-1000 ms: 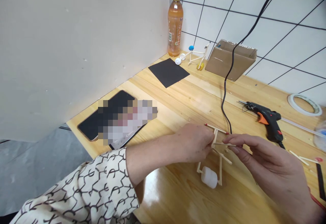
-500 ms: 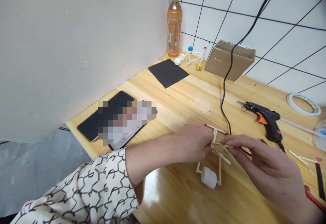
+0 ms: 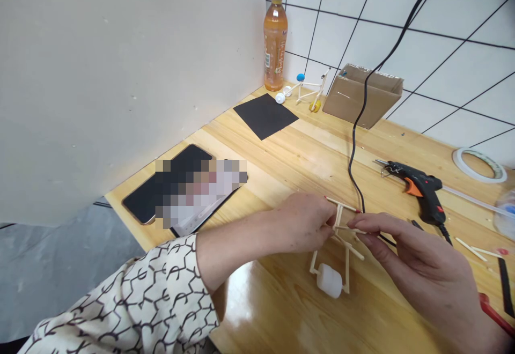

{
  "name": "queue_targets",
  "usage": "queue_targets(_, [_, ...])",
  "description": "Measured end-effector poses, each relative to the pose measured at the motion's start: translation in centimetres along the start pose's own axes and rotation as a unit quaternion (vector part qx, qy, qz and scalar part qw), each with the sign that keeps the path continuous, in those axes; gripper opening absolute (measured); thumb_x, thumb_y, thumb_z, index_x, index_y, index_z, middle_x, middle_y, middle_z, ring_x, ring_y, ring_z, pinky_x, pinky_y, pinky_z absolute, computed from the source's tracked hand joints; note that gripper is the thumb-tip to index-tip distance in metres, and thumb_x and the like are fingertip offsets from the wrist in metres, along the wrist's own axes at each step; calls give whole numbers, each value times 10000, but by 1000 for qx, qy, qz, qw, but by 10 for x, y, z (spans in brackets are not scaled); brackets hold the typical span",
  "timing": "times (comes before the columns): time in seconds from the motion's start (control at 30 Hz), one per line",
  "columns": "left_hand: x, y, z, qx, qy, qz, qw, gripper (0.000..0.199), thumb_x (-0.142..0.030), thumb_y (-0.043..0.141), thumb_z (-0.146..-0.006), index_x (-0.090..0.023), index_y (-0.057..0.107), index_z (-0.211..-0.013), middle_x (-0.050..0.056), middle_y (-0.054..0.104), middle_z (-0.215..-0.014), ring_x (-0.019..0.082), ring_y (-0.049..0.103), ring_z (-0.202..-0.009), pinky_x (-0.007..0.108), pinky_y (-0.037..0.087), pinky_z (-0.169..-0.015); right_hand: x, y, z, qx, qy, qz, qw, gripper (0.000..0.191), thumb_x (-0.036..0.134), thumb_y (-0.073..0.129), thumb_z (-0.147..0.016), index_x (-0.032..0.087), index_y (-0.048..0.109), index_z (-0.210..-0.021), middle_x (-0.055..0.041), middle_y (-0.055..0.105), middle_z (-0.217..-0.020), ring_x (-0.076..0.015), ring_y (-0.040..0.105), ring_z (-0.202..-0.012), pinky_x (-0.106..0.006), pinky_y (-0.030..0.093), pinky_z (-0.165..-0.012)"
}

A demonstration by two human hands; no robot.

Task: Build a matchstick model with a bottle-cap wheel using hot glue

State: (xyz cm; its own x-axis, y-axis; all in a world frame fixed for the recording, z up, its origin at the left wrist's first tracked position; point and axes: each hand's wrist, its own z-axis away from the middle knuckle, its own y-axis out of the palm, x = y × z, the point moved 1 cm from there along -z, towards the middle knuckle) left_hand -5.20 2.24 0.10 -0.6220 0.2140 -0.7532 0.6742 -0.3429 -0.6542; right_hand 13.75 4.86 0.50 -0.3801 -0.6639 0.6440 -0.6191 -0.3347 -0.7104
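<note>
Nearest, a patterned sleeve (image 3: pixel 120 295) is reaching in from the left, and the left hand (image 3: pixel 303 222) is pinching the top of a small matchstick frame (image 3: pixel 341 230), its fingers bunched together. The right hand (image 3: pixel 414 257) is coming in from the right, its thumb and forefinger pressing on a crosspiece of the same frame. The frame is standing between the two hands above the bench (image 3: pixel 281 166), with a white plastic roller (image 3: pixel 329 280) sitting in its near end; whether the roller is touching the wood, I cannot tell.

Just beyond the hands, a black cable (image 3: pixel 354 153) is running down toward the frame. To the right, loose matchsticks (image 3: pixel 469 249) are lying near the bench edge, and a black and orange hot glue gun (image 3: pixel 422 190) is lying on its side with a glue stick (image 3: pixel 475 198) beside it. A tape roll (image 3: pixel 478 164) is resting farther right.

On the left, a partly pixelated phone (image 3: pixel 145 198) is lying by the wall. Farther away, a black sheet (image 3: pixel 265 115), a cardboard box (image 3: pixel 362 96), a second matchstick model (image 3: pixel 309 88) and an orange drink bottle (image 3: pixel 276 40) are standing toward the far corner.
</note>
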Motion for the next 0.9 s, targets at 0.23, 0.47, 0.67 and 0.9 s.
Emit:
queue_targets(0.23, [-1, 1, -2, -59, -14, 57, 997, 177, -103, 513, -741, -145, 668, -816, 13, 634, -723, 121, 544, -679, 214, 397, -599, -1, -1, 1, 3, -6, -7, 1000, 239, 128, 547, -822, 280, 568, -1004, 30, 653, -941, -110, 610, -873, -210, 470, -826])
queue_targets(0.47, [1, 7, -3, -83, 2, 131, 988, 188, -80, 552, -714, -150, 681, -831, -10, 604, -665, 96, 515, -628, 194, 378, -565, -4, -1, 1, 5, -18, -4, 1000, 246, 116, 542, -821, 266, 563, -1015, 20, 640, -954, -113, 600, -889, -209, 466, -831])
queue_targets(0.67, [1, 11, -7, -71, 41, 147, 986, 240, -52, 534, -719, -132, 683, -890, 7, 645, -718, 95, 525, -630, 196, 389, -573, -3, 0, -1, 4, -29, -4, 1000, 261, 103, 548, -816, 270, 563, -1016, 15, 633, -966, -115, 595, -897, -214, 468, -828])
queue_targets(0.9, [1, 12, -7, -95, 87, 112, 985, 167, -68, 556, -730, -124, 675, -831, 2, 609, -690, 98, 529, -656, 188, 392, -590, -1, 0, -2, -5, -41, 1, 999, 275, 92, 547, -808, 273, 563, -1014, 6, 639, -971, -127, 613, -883, -233, 489, -813])
